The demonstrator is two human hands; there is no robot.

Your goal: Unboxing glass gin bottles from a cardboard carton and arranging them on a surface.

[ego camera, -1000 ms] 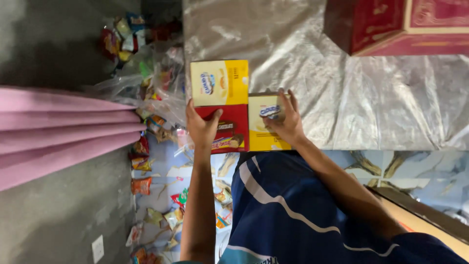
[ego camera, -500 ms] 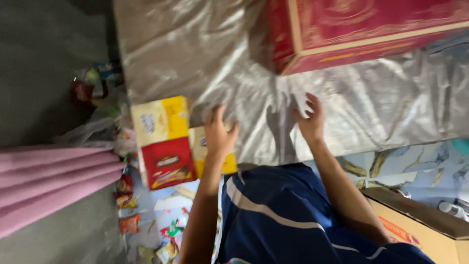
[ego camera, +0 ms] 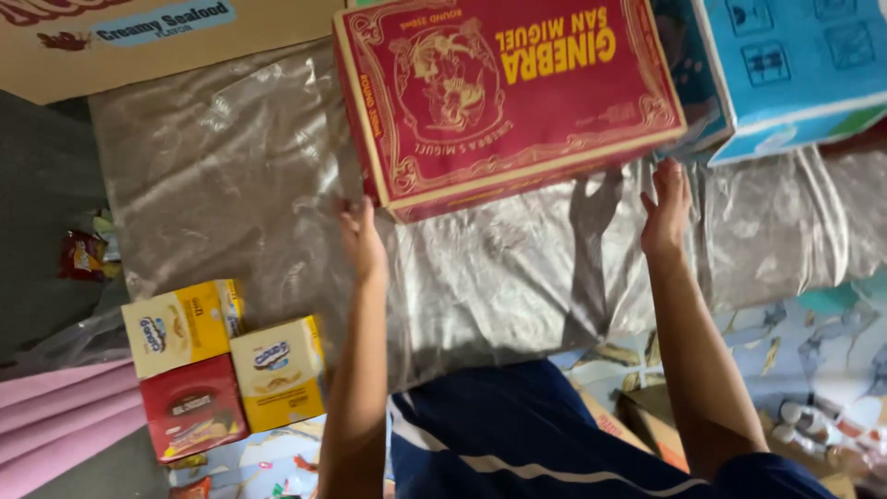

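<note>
Hands frame a large red cardboard carton with gold ornamental print [ego camera: 504,92], which lies on a crinkled silver plastic sheet [ego camera: 231,176]. The left hand [ego camera: 362,240] touches the carton's near left corner, fingers spread and flat, gripping nothing. The right hand [ego camera: 667,211] reaches its near right corner, fingers extended and open, also holding nothing. Beyond the right hand stands a light blue cardboard box [ego camera: 785,65], just beside the carton. Well left of the left hand sit two yellow biscuit boxes [ego camera: 275,372] and one small red snack box [ego camera: 192,407], touching.
</note>
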